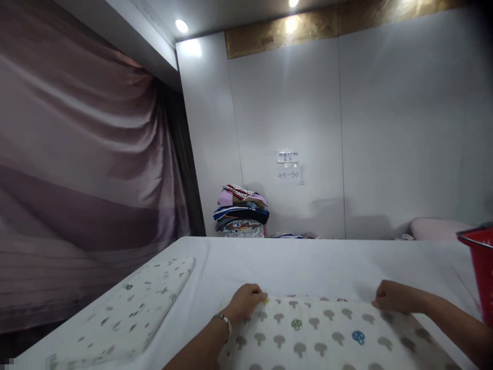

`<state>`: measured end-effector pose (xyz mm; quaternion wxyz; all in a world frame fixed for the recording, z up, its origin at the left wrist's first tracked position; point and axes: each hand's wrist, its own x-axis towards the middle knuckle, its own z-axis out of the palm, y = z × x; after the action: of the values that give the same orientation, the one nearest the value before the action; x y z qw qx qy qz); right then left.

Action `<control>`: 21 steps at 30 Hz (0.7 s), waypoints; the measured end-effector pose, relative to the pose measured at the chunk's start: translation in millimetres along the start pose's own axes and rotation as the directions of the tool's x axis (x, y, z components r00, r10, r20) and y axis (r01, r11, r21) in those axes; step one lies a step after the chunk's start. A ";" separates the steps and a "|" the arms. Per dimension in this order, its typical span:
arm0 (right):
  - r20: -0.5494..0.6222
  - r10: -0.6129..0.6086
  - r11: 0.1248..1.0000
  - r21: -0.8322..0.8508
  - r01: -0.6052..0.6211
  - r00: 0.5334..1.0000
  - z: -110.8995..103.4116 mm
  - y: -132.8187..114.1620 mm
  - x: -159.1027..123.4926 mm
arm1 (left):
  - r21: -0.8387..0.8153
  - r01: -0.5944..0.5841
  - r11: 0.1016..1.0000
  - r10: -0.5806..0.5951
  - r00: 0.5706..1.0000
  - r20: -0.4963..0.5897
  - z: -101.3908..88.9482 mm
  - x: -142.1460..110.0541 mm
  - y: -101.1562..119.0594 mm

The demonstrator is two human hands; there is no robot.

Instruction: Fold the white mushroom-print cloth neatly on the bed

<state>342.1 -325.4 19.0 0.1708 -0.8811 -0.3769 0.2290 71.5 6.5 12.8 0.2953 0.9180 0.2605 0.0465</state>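
Observation:
A white cloth [319,334] printed with grey, green and blue mushrooms lies spread on the white-covered table in front of me. My left hand [246,300], with a silver bracelet at the wrist, pinches its far edge near the left corner. At the far right corner, my right hand [396,297] has its fingers closed on the same edge. Between the hands the edge runs nearly straight. The cloth's near part passes out of the bottom of the view.
A folded white cloth with a leaf-like print [134,308] lies on the table [231,262] at left. A red basket [481,267] stands at the right edge. Behind the table is a stack of folded fabrics [242,213]. A draped curtain [84,169] hangs at left.

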 end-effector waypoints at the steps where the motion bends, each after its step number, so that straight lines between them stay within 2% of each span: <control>1: -0.006 0.008 1.000 0.001 -0.008 1.000 -0.7 3.2 0.2 | 0.004 -0.007 1.000 0.007 1.000 0.000 0.0 0.5 -0.3; 9: -0.146 0.008 0.996 0.084 0.004 0.989 14.4 39.0 10.5 | 0.058 -0.039 0.998 0.043 0.997 -0.069 8.7 0.5 -7.8; 12: -0.188 0.021 0.996 0.084 -0.005 0.982 15.1 41.9 4.2 | 0.065 -0.074 0.995 0.080 0.993 -0.089 10.8 -1.2 -8.1; 15: -0.241 0.083 0.997 0.030 -0.078 0.967 16.0 39.1 -5.4 | 0.093 -0.112 0.989 0.122 0.986 -0.115 10.9 -3.0 -6.3; 18: -0.352 0.116 0.990 -0.031 -0.135 0.929 25.9 36.9 -17.0 | 0.165 -0.160 0.973 0.182 0.974 -0.133 9.5 -8.0 -6.2; 21: -0.493 0.058 0.976 -0.153 -0.152 0.868 45.8 36.7 -26.5 | 0.285 -0.165 0.944 0.223 0.957 -0.184 6.8 -14.8 -12.1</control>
<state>323.1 -363.3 -29.4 0.1637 -0.9416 -0.2929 -0.0267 54.9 3.9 1.3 0.1331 0.9603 0.2025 0.1384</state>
